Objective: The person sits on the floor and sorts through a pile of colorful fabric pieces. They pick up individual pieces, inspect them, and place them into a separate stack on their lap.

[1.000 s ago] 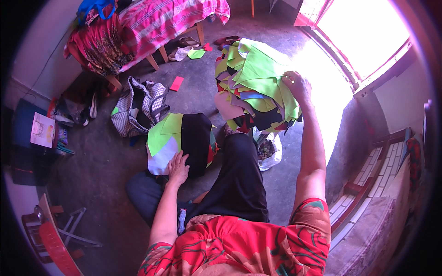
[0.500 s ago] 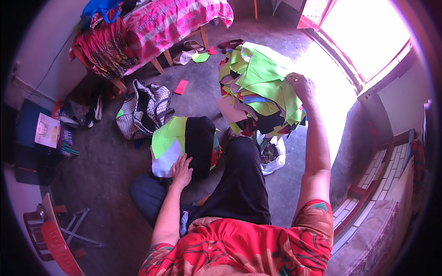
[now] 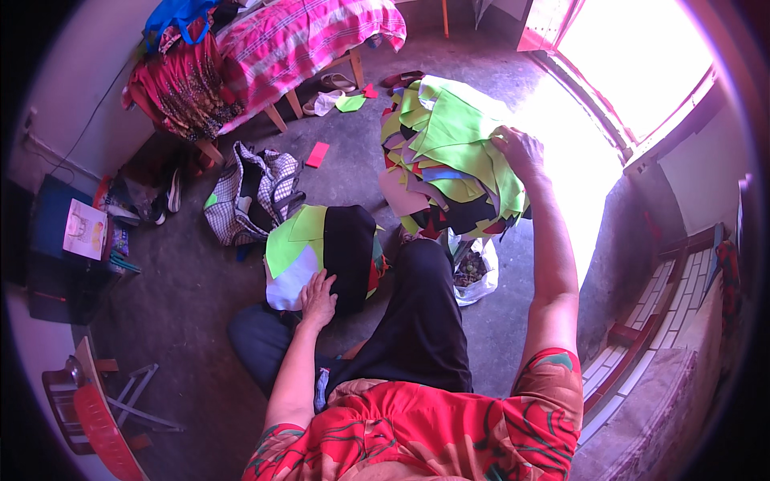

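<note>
A tall heap of fabric pieces (image 3: pixel 449 128), mostly lime green with white, black, grey and red edges showing, stands ahead on the right. At its right edge my right hand (image 3: pixel 521 154) is closed, fingertips pinching a lime-green fabric piece (image 3: pixel 473 148). A smaller stack of fabric (image 3: pixel 350 240) rises just in front of my lap, its top split among lime green, black and pale lilac. Flat on the pale lilac piece (image 3: pixel 289 280) lies my left hand (image 3: pixel 318 301), fingers extended and holding nothing.
Behind the smaller stack sits a checked bag (image 3: pixel 249 192), its top gaping. A white plastic bag (image 3: pixel 479 280) stands by my knee. Red scraps (image 3: pixel 318 155) and shoes (image 3: pixel 337 82) lie on the floor near a cloth-covered bed (image 3: pixel 297 48). A bright doorway (image 3: pixel 642 64) is at right.
My right hand has shifted slightly left along the edge of the green fabric, its fingers still pinched. My left hand stays on the smaller stack.
</note>
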`<state>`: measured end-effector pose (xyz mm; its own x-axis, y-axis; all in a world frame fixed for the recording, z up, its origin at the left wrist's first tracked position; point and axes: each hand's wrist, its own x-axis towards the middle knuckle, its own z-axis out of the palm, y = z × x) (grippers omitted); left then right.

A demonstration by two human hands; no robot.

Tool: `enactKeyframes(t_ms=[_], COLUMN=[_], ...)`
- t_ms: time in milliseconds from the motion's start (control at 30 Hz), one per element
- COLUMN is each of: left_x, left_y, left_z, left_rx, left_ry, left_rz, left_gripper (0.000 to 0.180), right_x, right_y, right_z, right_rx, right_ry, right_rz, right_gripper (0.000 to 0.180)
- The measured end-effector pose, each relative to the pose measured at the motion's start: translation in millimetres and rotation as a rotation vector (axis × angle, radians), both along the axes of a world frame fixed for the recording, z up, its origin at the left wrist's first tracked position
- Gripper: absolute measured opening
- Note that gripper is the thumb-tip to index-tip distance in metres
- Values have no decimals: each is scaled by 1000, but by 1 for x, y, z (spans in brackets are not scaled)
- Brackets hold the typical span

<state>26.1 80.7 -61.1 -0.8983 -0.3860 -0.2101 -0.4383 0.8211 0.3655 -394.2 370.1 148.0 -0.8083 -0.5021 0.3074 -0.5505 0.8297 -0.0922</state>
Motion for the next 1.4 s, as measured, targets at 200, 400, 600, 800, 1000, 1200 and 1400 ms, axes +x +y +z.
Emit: enactKeyframes(t_ms=[200,400,600,800,1000,1200,1400], left_x=[-3,-1,-4,1,1,0,2], left_y=[1,2,2,2,3,3,4], left_z=[4,7,6,2,2,-1,0], left_rx=[22,13,38,15,19,6,11], left_ry=[-19,-15,-4,9,26,56,26], left_rz=[0,12,7,4,7,12,35], left_gripper=[55,53,56,56,56,56,54], right_x=[-10,-23,-54,-50,-58,-61,-48], right_y=[-2,-14,-19,-30,-32,-41,-49], right_z=[-16,-22,-26,-31,-36,-32,-15], right_rx=[-38,-309,-351,-510,-475,-416,-588], right_ry=[199,233,184,92,137,159,49], right_rz=[-2,22,68,149,58,-91,-128], right_gripper=[15,11,12,31,48,46,35])
